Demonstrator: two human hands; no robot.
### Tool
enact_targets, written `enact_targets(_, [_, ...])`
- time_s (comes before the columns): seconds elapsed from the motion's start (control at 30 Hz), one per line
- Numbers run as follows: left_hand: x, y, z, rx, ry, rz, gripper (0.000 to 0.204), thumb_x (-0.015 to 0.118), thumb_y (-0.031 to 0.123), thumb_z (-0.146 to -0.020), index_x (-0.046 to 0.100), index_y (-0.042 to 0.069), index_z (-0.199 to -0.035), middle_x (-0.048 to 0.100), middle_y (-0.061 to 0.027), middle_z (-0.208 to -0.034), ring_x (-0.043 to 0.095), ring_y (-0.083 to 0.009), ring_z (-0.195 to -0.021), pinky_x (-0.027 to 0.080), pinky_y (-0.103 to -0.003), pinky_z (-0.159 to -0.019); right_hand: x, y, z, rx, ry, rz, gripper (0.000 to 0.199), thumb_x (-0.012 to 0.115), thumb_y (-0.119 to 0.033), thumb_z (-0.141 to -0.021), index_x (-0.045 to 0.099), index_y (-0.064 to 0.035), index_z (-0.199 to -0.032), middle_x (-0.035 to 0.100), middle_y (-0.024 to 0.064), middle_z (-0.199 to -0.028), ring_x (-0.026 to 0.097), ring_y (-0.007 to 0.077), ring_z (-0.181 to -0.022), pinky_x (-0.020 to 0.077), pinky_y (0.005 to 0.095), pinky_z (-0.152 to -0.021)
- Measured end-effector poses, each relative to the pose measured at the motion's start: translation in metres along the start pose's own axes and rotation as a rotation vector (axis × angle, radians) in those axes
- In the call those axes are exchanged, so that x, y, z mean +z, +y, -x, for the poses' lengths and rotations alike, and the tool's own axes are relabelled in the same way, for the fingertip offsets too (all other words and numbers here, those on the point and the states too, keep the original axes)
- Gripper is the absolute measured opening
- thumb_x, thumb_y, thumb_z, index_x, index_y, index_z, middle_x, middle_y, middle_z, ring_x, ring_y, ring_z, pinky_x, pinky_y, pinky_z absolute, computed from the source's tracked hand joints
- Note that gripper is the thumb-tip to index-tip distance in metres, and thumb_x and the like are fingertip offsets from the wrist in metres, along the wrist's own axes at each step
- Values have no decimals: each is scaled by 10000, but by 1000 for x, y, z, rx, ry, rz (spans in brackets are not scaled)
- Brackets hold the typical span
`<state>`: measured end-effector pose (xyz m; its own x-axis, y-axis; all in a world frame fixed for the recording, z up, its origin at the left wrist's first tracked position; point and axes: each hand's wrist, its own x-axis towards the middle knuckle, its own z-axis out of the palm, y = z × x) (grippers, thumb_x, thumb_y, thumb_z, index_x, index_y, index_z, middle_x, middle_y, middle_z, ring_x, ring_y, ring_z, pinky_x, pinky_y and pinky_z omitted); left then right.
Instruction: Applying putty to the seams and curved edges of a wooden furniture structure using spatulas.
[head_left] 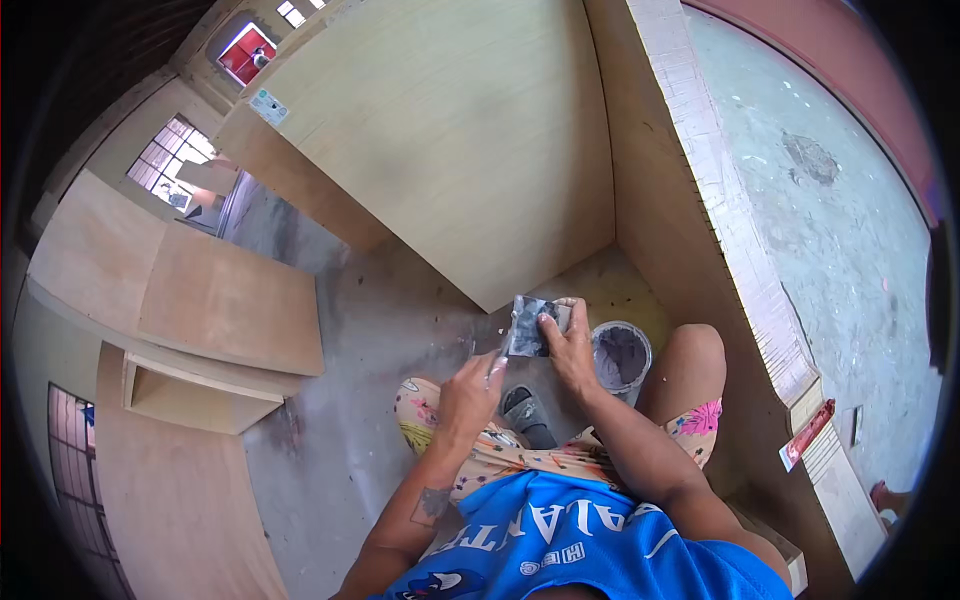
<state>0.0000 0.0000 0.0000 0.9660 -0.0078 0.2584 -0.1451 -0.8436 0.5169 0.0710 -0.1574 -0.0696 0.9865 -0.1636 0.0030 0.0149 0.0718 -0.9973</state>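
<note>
In front of my knees, my right hand point(572, 345) grips a dark, flat rectangular scraper plate point(528, 336) smeared with pale putty, its thumb pressed on the face. My left hand point(472, 390) is closed around a thin tool, seen nearly edge-on, that looks like a putty knife point(506, 345). The knife's end meets the left edge of the plate, with bits of putty there. Just right of my right hand stands a round bucket point(648, 352) with grey-mauve putty point(618, 358) inside.
A large pale plywood panel point(450, 130) rises ahead, joined to a long board point(690, 200) on the right. Curved plywood pieces point(230, 300) stand at left. A red-and-white packet point(808, 434) lies on the right board's edge. My sandalled foot point(527, 412) rests on the dusty floor point(370, 410).
</note>
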Motion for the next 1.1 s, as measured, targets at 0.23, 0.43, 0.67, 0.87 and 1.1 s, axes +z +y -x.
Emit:
enact_targets(0.23, [35,-23,-16,52,-91,-176,229,541,229,-947,656,34,-982,664,-186,-898,632,-418,-826,511,-487,-721,-8,9,-7,-4,-137,82,366,616,-279,-908,512,-32,-1158,651,244,-970,642,381,-871,493,439,-778])
enact_targets(0.43, [25,-43,-38,-58,-98,-251,283,532,265,-952,658,13,-923,666,-223,-861,639,-432,-811,500,-510,-723,-15,0,-12,-51,-50,180,339,611,-265,-911,525,-29,-1138,650,249,-999,620,443,-932,476,465,-826])
enact_targets(0.67, [11,-53,-41,-247,-159,115,346,582,302,-926,661,-36,-923,647,-225,-727,637,-360,-674,479,-422,-669,-9,-18,-3,-147,-104,139,293,618,-209,-907,526,-38,-1128,642,222,-1019,621,403,-964,480,437,-836])
enact_targets(0.87, [9,-46,-31,-260,-184,198,351,585,296,-920,654,-43,-857,641,-189,-678,626,-283,-627,474,-414,-640,10,34,-20,-206,-111,340,249,615,-194,-903,530,-58,-1094,625,194,-1028,607,384,-978,477,440,-851])
enact_targets(1.1, [1,-55,-27,-408,-187,193,376,606,310,-919,649,-53,-829,618,-172,-640,570,-231,-587,463,-404,-609,-2,21,-28,-61,-61,193,254,596,-206,-924,522,-60,-1118,638,214,-1006,611,410,-971,469,446,-843])
